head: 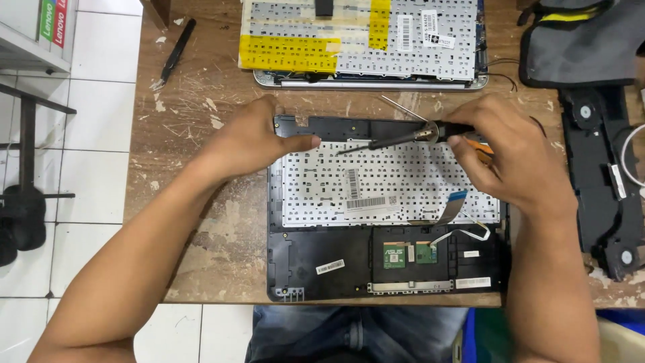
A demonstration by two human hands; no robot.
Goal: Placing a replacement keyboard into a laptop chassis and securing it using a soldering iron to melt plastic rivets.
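Note:
An upturned black laptop top case (322, 259) lies in front of me, its silver keyboard back plate (390, 181) showing several small holes and barcode stickers. My left hand (252, 138) rests flat on the case's upper left corner, thumb on the plate. My right hand (500, 151) grips a soldering iron (393, 140) with an orange handle, its dark tip touching the plate near the top edge. A thin wire (402, 107) sticks out by the iron. A blue ribbon cable (451, 205) and two small green boards (406, 254) sit lower down.
A second laptop chassis (366, 40) with yellow tape on its keyboard plate lies at the back. A black speaker assembly (601, 181) and grey bag (578, 40) are at the right. Black tweezers (176, 50) lie at back left. Tiled floor shows left of the scarred wooden table (222, 235).

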